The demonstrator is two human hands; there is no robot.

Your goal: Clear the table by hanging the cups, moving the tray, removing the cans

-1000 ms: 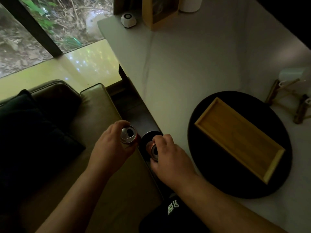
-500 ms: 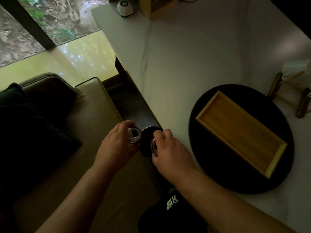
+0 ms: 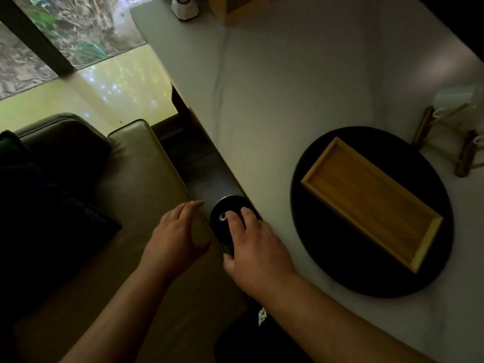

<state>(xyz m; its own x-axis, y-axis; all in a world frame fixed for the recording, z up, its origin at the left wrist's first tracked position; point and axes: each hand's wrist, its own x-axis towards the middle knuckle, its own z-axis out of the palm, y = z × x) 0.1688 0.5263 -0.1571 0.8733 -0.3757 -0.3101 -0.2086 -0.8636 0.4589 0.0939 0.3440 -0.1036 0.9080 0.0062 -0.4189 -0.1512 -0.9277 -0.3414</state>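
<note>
A dark round bin [image 3: 230, 201] stands in the gap between the sofa and the table edge. The silver top of a can [image 3: 222, 217] shows inside it. My right hand [image 3: 258, 248] hovers over the bin's right side, fingers spread, nothing visible in it. My left hand [image 3: 178, 237] is just left of the bin over the sofa edge, fingers extended and empty. A wooden tray [image 3: 372, 203] lies on a black round mat [image 3: 327, 271] on the white table [image 3: 275, 87]. White cups [image 3: 457, 100] hang on a wooden rack [image 3: 442, 142] at the right edge.
A leather sofa [image 3: 136, 184] with a dark cushion [image 3: 39, 205] fills the left. At the table's far end sit a small white speaker [image 3: 183, 6] and a wooden box [image 3: 235, 9]. A window and pale floor lie beyond.
Both hands held cans over the bin before. Now neither hand holds one, one can top shows inside the bin, and both hands' fingers have opened.
</note>
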